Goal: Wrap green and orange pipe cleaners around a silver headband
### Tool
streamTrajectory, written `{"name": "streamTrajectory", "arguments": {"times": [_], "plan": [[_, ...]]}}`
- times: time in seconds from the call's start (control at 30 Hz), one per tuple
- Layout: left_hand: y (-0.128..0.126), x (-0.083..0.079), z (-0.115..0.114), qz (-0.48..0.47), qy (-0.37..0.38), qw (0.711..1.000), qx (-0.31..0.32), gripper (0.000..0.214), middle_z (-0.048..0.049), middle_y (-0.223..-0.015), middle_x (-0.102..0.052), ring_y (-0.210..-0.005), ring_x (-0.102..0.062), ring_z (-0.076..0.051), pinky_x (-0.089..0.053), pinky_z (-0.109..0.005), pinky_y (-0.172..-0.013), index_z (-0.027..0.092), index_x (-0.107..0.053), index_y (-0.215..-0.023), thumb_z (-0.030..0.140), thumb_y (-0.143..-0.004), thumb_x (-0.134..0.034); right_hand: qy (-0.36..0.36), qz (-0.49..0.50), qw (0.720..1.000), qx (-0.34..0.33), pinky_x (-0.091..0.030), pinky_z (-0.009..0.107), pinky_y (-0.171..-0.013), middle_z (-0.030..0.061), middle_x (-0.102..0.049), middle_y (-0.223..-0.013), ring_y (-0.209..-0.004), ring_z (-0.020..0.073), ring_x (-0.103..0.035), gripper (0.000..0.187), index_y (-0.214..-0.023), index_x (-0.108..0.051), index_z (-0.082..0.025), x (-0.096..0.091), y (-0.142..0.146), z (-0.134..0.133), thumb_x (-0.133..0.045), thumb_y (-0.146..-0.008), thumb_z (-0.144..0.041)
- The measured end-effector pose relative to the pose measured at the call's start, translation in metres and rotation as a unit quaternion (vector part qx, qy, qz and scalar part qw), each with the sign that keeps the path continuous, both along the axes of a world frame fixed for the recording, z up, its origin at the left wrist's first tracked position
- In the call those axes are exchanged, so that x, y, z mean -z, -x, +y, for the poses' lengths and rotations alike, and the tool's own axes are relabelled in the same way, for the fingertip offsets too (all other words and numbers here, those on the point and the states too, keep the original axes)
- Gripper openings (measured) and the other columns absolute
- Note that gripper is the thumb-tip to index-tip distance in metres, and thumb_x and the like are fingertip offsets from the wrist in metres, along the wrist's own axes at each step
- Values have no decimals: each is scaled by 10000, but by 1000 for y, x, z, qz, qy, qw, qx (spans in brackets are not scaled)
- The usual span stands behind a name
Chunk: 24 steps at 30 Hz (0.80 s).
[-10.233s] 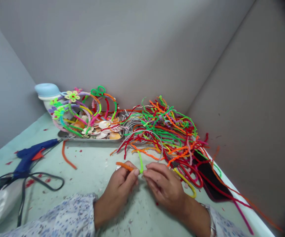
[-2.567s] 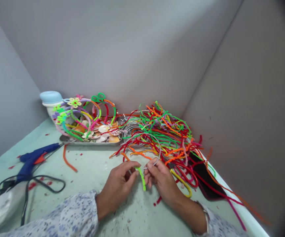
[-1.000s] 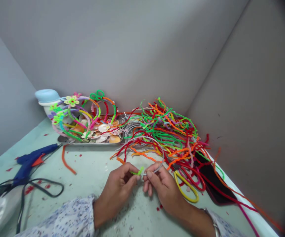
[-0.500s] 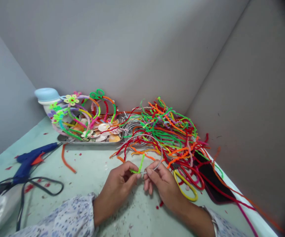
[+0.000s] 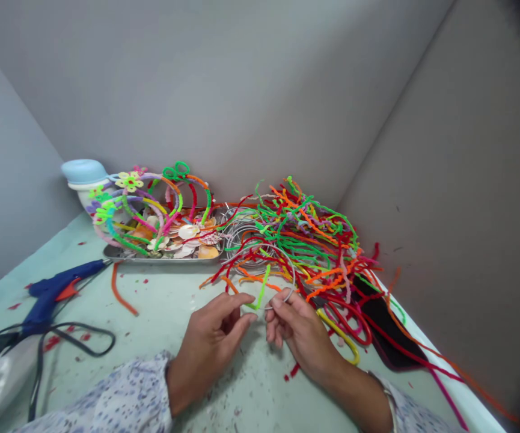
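My left hand (image 5: 212, 337) pinches the near end of a bright green pipe cleaner (image 5: 261, 290) between thumb and forefinger. My right hand (image 5: 298, 334) pinches the end of a thin grey wire hoop (image 5: 287, 273) right beside it. The green pipe cleaner sticks up from the point where the two hands meet, lying against the hoop. Both hands rest low over the pale green tabletop (image 5: 165, 307), fingertips almost touching.
A big tangle of coloured pipe cleaners (image 5: 314, 240) lies just behind the hands, with a black phone (image 5: 383, 331) to the right. A metal tray (image 5: 151, 255) of shells and decorated hoops stands at back left. A blue glue gun (image 5: 56, 288) and its black cord lie left.
The free end of the green pipe cleaner has swung from pointing down to standing up over the hoop. Both hands stayed together with only small finger moves.
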<state>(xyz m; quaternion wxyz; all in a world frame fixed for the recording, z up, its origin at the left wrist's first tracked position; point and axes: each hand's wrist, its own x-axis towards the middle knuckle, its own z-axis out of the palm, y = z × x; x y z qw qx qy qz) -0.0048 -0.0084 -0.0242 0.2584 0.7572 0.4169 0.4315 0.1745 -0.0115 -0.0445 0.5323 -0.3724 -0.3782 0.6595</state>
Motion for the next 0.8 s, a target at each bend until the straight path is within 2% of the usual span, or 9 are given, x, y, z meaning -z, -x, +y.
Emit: {"name": "streamTrajectory", "arguments": {"times": [0.17, 0.4, 0.57, 0.7, 0.8], "plan": [[1, -2, 0, 28, -57, 997, 35, 170, -15, -727, -558, -634, -542, -111, -416, -201, -553, 190, -702, -953, 124, -869, -569, 8, 12, 1000, -10, -415, 158, -390, -10, -641, -692, -473, 88, -605, 247, -802, -539, -165, 1, 0, 1, -640, -857, -384], [1, -1, 4, 69, -121, 990, 8, 166, -27, -755, -561, -676, -548, -132, -433, -230, -587, 205, -714, -918, 123, -860, -582, 16, 19, 998, -51, -412, 151, -362, 1, -654, -655, -441, 95, -609, 251, -778, -537, -157, -2, 0, -1, -618, -867, -377], [2, -8, 7, 130, -198, 972, 4, 139, -23, -800, -678, -788, -596, -178, -404, -355, -785, 248, -721, -867, 149, -843, -626, 20, 32, 998, -51, -409, 141, -353, -5, -650, -648, -428, 93, -613, 228, -772, -531, -158, -1, -1, 0, -602, -873, -351], [2, -10, 8, 145, -193, 970, 27, 164, -2, -841, -720, -825, -637, -161, -349, -387, -911, 259, -707, -910, 146, -870, -595, 22, 35, 998, -45, -398, 139, -343, -16, -645, -638, -408, 88, -596, 217, -776, -512, -171, -2, 0, -1, -609, -859, -346], [2, -9, 8, 144, -193, 970, 27, 168, 10, -858, -725, -842, -651, -153, -326, -381, -937, 263, -703, -925, 142, -865, -603, 23, 35, 998, -41, -394, 141, -339, -28, -638, -621, -398, 90, -588, 205, -821, -505, -183, -3, 0, -1, -611, -854, -354]]}}
